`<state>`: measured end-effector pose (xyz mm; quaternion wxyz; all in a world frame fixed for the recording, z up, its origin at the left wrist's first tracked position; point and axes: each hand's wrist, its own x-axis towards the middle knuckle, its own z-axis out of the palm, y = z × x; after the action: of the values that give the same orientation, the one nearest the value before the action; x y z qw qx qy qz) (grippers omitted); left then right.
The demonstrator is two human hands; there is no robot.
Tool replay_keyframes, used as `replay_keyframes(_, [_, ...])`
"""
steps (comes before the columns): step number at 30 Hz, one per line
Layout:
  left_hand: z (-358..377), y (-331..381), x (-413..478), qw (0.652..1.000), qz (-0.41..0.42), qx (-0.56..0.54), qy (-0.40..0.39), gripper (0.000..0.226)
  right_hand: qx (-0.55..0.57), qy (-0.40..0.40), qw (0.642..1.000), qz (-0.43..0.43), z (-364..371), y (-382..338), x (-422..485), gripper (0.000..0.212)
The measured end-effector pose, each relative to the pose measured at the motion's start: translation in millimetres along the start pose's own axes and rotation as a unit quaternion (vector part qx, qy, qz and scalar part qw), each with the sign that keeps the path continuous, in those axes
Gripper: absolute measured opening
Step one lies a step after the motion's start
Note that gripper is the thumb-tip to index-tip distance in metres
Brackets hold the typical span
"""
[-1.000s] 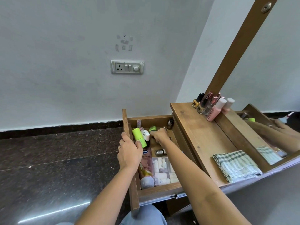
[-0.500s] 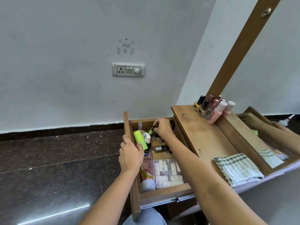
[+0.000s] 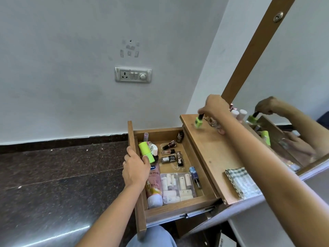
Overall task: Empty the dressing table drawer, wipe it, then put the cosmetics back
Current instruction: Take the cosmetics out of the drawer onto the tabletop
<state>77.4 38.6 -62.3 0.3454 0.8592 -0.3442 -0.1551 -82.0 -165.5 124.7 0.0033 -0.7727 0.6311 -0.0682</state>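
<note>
— What lies nearest in the open drawer [image 3: 178, 212]?

— A pink tube [image 3: 154, 186], cap toward the viewer, against the left wall. I read "10X" and "-Hya" on it, and a blue logo ending in "line". Just beside it is a clear packet [image 3: 178, 186] of small white vials, and right of that a blue nail polish bottle [image 3: 195, 174] lies flat.

— And the hands?

— The left hand [image 3: 136, 168] grips the drawer's left wall, fingers curled over its top edge and thumb inside. Past it are two green cylinders [image 3: 146, 151] and a white bottle [image 3: 153, 148] printed "POLISH"; the rest of that label is hidden. Several small bottles [image 3: 169, 152] lie on their sides toward the back.

— On the desk [image 3: 213, 157]?

— A folded checked cloth [image 3: 242, 182] sits near its front edge. Farther back, the right hand [image 3: 215, 107] pinches the black cap of a green nail polish bottle [image 3: 198, 122], upright at the desk top. It is blurred, so I cannot tell whether its base touches. Pink-capped bottles [image 3: 237, 113] stand against the mirror [image 3: 284, 77].

— Behind?

— A socket plate [image 3: 133, 74] on the wall.
</note>
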Motion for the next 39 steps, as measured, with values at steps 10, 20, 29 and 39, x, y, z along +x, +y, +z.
replay_keyframes(10, [-0.3,1.1,-0.7,1.000,-0.001,0.007,0.002,0.062,-0.151,0.014,0.985,0.076,15.7,38.3,12.9,0.016])
replay_keyframes(20, [0.2,1.4,-0.2,1.000,-0.005,0.009,0.003,0.062,-0.189,0.004,0.978,0.093,17.6,42.5,15.1,0.015])
replay_keyframes(29, [-0.5,1.2,-1.0,1.000,-0.005,0.006,0.002,0.062,-0.215,0.023,0.972,0.092,10.4,34.7,9.6,0.017])
replay_keyframes(39, [-3.1,3.0,-2.0,1.000,-0.006,-0.002,-0.004,0.061,0.132,-0.138,0.970,-0.150,88.5,-62.8,-73.5,0.019])
